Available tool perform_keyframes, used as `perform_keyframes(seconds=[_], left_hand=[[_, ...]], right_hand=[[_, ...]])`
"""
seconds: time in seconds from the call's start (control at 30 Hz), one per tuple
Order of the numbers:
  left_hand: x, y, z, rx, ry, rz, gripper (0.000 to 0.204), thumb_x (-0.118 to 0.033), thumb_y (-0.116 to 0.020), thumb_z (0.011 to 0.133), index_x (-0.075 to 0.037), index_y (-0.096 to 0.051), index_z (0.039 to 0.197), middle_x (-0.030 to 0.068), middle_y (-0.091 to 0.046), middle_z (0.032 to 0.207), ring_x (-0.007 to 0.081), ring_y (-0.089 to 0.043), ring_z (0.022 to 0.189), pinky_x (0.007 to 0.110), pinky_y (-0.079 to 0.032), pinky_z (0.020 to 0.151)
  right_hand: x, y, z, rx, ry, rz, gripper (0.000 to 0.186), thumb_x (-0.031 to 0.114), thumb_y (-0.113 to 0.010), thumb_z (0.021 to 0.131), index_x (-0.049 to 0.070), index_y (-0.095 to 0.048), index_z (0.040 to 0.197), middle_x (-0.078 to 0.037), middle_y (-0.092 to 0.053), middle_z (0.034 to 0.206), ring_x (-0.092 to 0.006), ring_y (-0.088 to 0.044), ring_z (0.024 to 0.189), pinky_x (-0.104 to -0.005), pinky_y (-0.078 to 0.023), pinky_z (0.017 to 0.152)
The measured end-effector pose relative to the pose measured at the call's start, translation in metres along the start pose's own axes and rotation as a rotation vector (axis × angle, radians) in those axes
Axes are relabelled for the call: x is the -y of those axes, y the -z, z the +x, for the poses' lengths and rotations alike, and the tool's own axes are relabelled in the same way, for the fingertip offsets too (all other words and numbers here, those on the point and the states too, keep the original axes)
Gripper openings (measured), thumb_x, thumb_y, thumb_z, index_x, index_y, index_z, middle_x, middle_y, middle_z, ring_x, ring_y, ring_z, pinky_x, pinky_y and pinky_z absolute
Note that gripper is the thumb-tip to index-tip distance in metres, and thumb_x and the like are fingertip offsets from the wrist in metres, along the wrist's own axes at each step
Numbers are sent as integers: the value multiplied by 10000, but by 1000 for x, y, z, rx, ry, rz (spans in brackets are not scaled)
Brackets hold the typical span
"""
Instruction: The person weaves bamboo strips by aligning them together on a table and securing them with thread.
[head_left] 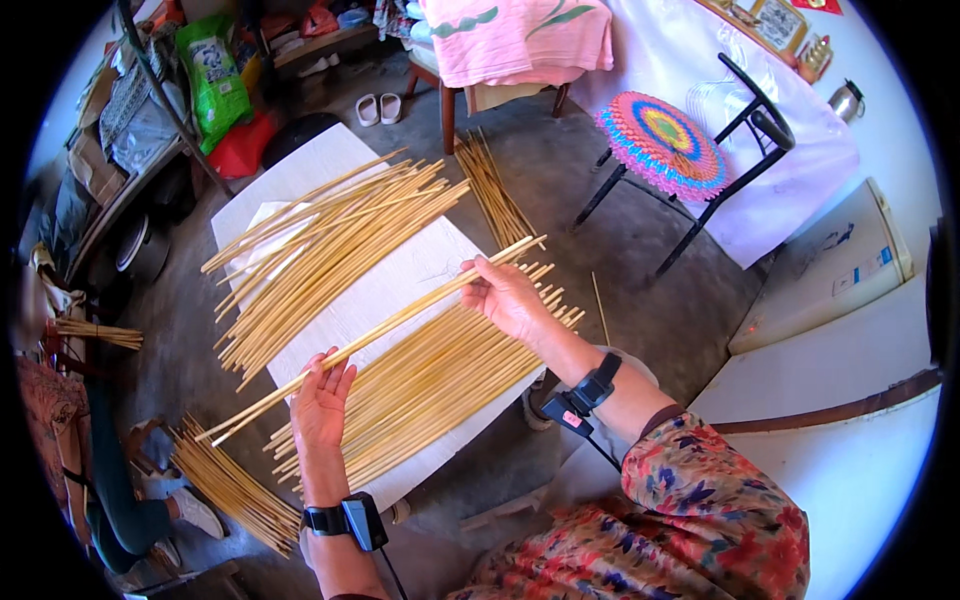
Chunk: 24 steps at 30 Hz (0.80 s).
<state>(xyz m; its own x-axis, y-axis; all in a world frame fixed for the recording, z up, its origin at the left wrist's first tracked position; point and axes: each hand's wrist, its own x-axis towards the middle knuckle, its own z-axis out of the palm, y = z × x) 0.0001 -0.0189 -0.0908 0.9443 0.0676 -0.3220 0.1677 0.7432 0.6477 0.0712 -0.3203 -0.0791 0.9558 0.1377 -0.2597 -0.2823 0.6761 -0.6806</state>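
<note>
A few long, thin yellow sticks (pixel 410 310) lie slantwise across both my hands, above a white-covered table (pixel 345 150). My left hand (pixel 322 400) is closed loosely around their lower left part, with the ends jutting out beyond it. Near the upper right end, my right hand (pixel 505 300) pinches the same sticks between thumb and fingers. Just below them, a spread row of similar sticks (pixel 430 380) covers the near side of the table. Another pile of sticks (pixel 330 270) rests on the far left side, partly over a white sheet.
Bundles of sticks lie on the floor beyond the table (pixel 490 185) and at lower left (pixel 235 490). A black chair with a colourful round cushion (pixel 665 145) stands at right, near a white fridge (pixel 825 265). Another person's leg (pixel 135 500) shows at left.
</note>
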Motion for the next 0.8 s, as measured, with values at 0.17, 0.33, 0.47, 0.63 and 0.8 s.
perform_keyframes(seconds=[0.17,0.33,0.47,0.63,0.8], left_hand=[[-1,-1,0,-23,-5,-12,189,-111,-577,842,-2,-571,996,187,-573,1089,309,-563,1019,434,-489,869],[2,1,1,-77,-35,-36,158,-90,-591,835,1,-573,963,184,-597,1036,296,-594,961,419,-510,843],[4,1,2,-97,-55,-54,143,-83,-592,835,3,-571,947,186,-601,1018,292,-603,940,409,-521,827],[5,-1,5,-84,-57,-33,151,-90,-588,839,10,-568,952,191,-596,1023,295,-595,954,412,-509,853],[3,5,4,65,-66,6,176,-105,-572,849,7,-571,984,184,-591,1043,305,-577,982,435,-480,883]], right_hand=[[2,2,0,94,3,4,280,272,-564,874,-1,-573,938,-66,-575,795,-147,-594,682,-268,-531,621],[2,-6,-4,113,13,-14,282,276,-564,875,1,-569,934,-63,-571,794,-140,-592,689,-262,-533,619],[5,-2,-2,149,17,-34,267,266,-566,873,7,-570,933,-72,-582,823,-142,-602,707,-267,-539,633],[9,-1,1,180,21,-19,258,259,-573,869,10,-570,936,-68,-587,817,-148,-605,705,-280,-544,644],[-3,4,10,212,55,41,191,187,-563,871,12,-587,945,-65,-598,797,-161,-597,693,-311,-532,670]])
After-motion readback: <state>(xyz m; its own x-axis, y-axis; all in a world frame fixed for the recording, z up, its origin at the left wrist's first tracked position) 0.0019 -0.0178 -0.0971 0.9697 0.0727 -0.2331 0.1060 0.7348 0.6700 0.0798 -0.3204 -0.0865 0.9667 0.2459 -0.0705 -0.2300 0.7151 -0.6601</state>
